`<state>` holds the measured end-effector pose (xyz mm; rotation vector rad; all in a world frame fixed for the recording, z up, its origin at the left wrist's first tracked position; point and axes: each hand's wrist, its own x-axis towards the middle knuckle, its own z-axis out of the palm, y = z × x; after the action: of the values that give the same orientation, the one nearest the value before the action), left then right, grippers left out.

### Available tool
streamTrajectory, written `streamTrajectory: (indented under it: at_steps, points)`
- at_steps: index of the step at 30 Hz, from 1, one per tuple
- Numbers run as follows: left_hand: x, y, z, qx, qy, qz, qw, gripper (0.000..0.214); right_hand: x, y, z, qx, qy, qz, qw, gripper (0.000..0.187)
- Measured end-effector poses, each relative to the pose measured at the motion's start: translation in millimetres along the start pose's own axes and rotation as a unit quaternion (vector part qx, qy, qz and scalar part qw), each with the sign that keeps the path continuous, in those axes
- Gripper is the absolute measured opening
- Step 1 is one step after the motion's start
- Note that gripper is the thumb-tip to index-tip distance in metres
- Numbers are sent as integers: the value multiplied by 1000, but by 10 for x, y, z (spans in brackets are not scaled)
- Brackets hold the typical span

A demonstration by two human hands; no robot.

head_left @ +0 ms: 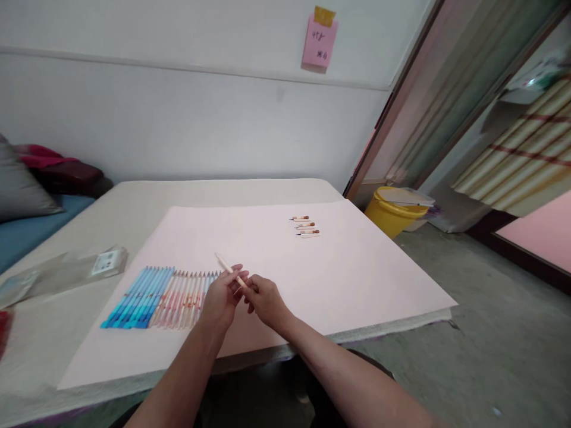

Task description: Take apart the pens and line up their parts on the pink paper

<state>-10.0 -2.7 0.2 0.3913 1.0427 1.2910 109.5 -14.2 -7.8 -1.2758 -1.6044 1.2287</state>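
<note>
A slim, pale cream pen (226,266) is held in front of me, its tip pointing up and left. My left hand (223,296) has its fingers closed around the barrel. At the near end, my right hand (264,297) pinches the pen. Beside my left hand lies a row of several blue pens (138,296), followed by several pink and white pens (181,300), all side by side on the pink sheet (339,297). My left hand hides part of the row's right end. Farther back lie three short pen-like pieces (307,225) with brown ends.
Clear plastic packaging with a white label (106,263) lies on the cream table cover (147,193) at left. A grey cushion (22,184) is at the far left. A yellow bucket (392,211) stands right of the table. A pink note (319,43) is taped to the wall.
</note>
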Motion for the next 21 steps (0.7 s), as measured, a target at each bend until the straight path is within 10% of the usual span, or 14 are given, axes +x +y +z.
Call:
streamTrajectory:
  at_steps: [21]
  points:
    - [-43, 6, 38, -35, 25, -15, 999, 17, -66, -67, -37, -379, 52, -81, 920, 21]
